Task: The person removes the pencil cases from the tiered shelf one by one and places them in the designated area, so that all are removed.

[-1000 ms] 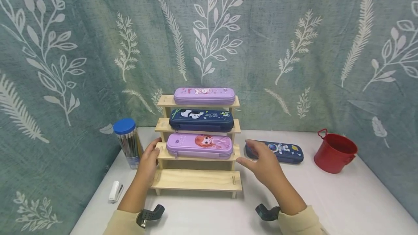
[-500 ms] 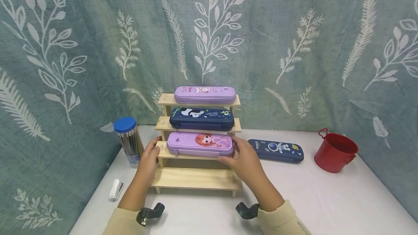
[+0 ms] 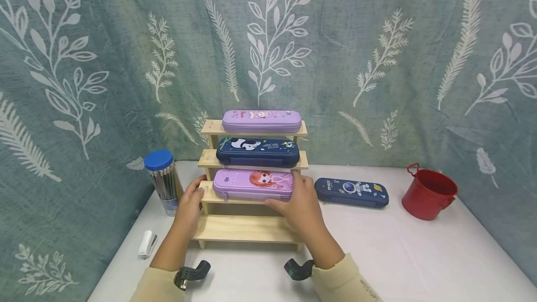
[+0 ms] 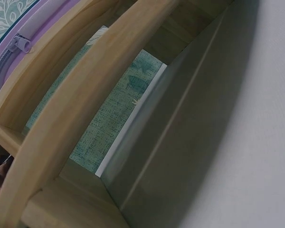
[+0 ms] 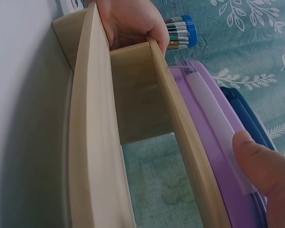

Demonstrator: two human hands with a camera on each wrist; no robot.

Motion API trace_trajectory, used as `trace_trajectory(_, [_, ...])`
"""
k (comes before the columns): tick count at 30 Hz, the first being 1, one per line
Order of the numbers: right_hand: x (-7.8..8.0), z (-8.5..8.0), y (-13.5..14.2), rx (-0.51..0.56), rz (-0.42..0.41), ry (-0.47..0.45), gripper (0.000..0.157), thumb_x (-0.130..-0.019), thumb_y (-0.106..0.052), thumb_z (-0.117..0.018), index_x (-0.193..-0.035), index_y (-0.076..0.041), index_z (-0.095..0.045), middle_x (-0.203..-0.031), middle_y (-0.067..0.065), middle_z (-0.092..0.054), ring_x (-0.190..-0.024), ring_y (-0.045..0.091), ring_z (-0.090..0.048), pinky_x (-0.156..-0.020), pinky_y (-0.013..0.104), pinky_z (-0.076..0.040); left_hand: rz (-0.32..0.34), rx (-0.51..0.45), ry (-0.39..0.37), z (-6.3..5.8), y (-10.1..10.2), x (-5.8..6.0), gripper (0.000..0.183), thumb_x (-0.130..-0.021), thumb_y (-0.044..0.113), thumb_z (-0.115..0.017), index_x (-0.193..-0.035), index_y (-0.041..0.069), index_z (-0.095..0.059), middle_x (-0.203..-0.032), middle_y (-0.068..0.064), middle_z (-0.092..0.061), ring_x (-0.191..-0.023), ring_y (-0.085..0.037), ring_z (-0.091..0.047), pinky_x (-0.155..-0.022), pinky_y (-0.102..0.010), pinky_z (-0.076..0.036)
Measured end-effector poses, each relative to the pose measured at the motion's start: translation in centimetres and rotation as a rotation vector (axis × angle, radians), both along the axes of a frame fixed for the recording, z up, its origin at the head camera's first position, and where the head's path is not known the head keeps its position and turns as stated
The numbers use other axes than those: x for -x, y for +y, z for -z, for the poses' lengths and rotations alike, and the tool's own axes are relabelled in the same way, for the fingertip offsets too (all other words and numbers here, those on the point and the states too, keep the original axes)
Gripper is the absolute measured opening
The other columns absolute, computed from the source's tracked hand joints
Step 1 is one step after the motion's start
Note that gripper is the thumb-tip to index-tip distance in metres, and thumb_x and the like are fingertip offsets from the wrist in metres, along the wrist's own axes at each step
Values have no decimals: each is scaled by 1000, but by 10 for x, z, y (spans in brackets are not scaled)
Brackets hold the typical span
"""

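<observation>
A stepped wooden rack (image 3: 251, 228) stands in the middle of the table with a pencil case on each of its upper three steps. My left hand (image 3: 190, 206) grips the rack's left side, near the second step from the bottom. On that step lies a purple pencil case (image 3: 237, 183) with a red-haired girl on its lid. My right hand (image 3: 303, 204) holds this case's right end, the thumb (image 5: 256, 159) against its front side and the fingertips mostly hidden. Above it are a navy panda pencil case (image 3: 256, 152) and a purple bunny pencil case (image 3: 262, 121).
A navy astronaut pencil case (image 3: 352, 193) lies on the table right of the rack, with a red bucket (image 3: 430, 195) beyond it. At left stand a blue-lidded tub of pencils (image 3: 162, 181) and a white stapler (image 3: 147, 244). A patterned curtain (image 3: 319, 59) hangs behind.
My right hand has moved left from beside the rack onto the right end of the red-haired-girl pencil case and taken hold of it. The left hand stays on the rack.
</observation>
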State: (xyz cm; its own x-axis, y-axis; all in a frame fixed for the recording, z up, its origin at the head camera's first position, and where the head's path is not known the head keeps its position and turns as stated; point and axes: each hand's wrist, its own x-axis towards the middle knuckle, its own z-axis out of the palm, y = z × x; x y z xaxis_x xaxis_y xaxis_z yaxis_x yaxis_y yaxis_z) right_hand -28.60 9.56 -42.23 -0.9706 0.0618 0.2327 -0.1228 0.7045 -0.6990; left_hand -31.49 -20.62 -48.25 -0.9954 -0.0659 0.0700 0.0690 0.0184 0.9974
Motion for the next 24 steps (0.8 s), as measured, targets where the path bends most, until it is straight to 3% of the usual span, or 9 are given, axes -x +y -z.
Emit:
trace_trajectory(8, [0,2,-8,0,55,37,114,-71,-56,-93,-157,-3,-40,-146,23,-46,-133,40,-52,-115,54,-45,-8,-3,-6,0,-1,1,50,-114,25,-32,-164,19,-34,-173,-7,-25,-160,-32,-24,-130,-53,-21])
trace_trajectory(24, [5,7,-6,31,57,38,109,-69,-54,-96,-151,-5,-44,-143,16,-57,-130,32,-56,-111,52,-48,-12,-21,9,1,0,1,49,-114,25,-34,-162,18,-37,-171,-7,-29,-158,-32,-28,-129,-55,-23])
